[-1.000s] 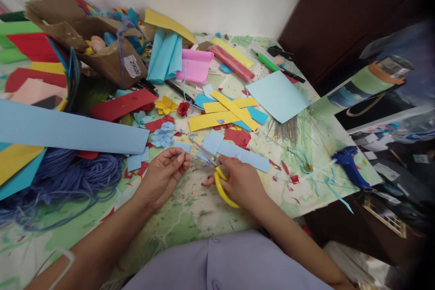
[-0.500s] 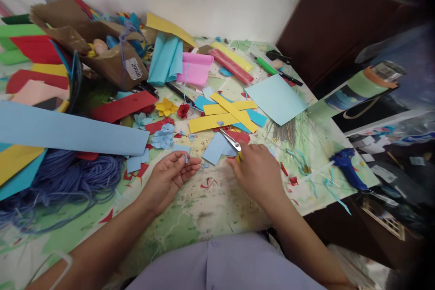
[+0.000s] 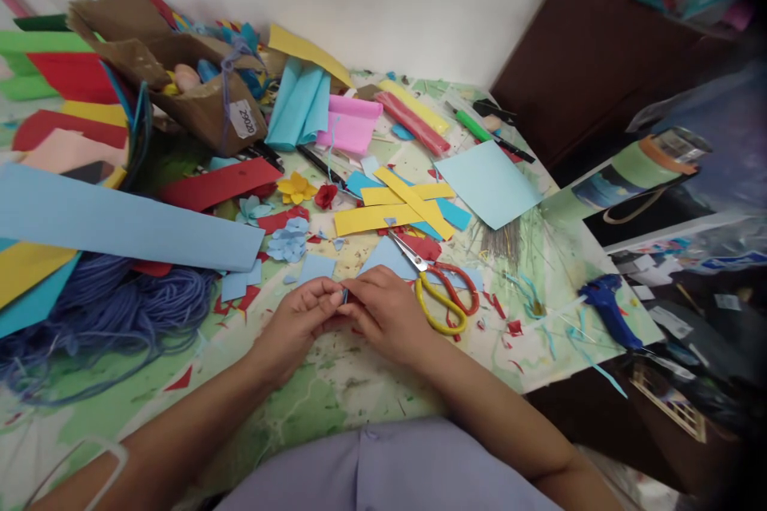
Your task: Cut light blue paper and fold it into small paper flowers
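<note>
Pale-blue paper scrap [image 3: 344,297] pinched at the fingertips, L hand [image 3: 296,327] and R hand [image 3: 387,313] together, both closed in on it, nothing else held. Scrap v. small, long axis can't be told from this view; it sits btwn the hands, just left of the scissors [image 3: 440,305], w/ R hand the nearer to them. Scissors lie on a light-blue paper piece [image 3: 388,259], yellow-and-red handles low right, blades pointing up-left. Directly above the scissors: crossed yellow paper strips [image 3: 392,209]. Up-left of them: light-blue paper flower [image 3: 288,240], then red paper flower [image 3: 327,196] and yellow paper flower [image 3: 296,188]. Well left of the scissors: long light-blue paper strip [image 3: 120,215] over a heap of blue yarn [image 3: 108,305]. Well right: blue glue gun [image 3: 608,307], on the map-printed table cover [image 3: 335,403]. Far up-left: brown paper bag [image 3: 180,72].
</note>
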The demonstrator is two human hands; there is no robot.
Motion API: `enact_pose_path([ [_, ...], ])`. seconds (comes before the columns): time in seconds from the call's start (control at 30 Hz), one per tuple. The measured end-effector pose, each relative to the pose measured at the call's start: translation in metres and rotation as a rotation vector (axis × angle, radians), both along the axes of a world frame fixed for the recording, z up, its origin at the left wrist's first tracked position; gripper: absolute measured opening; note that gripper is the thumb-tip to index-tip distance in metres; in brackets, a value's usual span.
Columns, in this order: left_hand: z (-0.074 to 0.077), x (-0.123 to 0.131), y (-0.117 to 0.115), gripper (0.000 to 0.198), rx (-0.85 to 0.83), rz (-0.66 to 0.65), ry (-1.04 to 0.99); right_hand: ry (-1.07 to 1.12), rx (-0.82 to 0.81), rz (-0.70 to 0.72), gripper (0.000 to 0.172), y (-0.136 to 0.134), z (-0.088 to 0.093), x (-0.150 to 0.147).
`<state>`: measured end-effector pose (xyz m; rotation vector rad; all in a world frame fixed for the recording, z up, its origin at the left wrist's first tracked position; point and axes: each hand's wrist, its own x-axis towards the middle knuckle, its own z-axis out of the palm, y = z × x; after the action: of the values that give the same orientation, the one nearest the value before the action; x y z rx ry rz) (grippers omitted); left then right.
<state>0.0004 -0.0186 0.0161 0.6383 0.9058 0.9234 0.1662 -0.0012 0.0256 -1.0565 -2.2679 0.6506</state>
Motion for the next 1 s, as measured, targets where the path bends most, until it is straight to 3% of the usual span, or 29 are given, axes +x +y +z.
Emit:
enact_pose_path([
  [0.2, -0.002, 0.001, 0.004, 0.017, -0.016, -0.007, 0.081, 0.137, -0.068, 0.021, 0.028, 0.001, -0.007, 0.002],
  [0.4, 0.002, 0.000, 0.004, 0.022, 0.129, -0.072, 0.395, 0.216, -0.023, 0.004, 0.030, 0.000, -0.015, 0.000],
  [0.57, 0.003, -0.002, 0.005, 0.025, 0.177, -0.128, 0.466, 0.310, -0.274, -0.128, 0.017, -0.002, -0.014, -0.004],
  [0.77, 0.005, -0.002, 0.006, 0.025, 0.203, -0.161, 0.511, 0.631, -0.790, -0.113, 0.017, -0.001, -0.018, -0.006],
  [1.0, 0.008, 0.000, 0.006, 0.024, 0.197, -0.128, 0.490, 0.611, -0.747, -0.222, 0.015, 0.001, -0.022, -0.006],
])
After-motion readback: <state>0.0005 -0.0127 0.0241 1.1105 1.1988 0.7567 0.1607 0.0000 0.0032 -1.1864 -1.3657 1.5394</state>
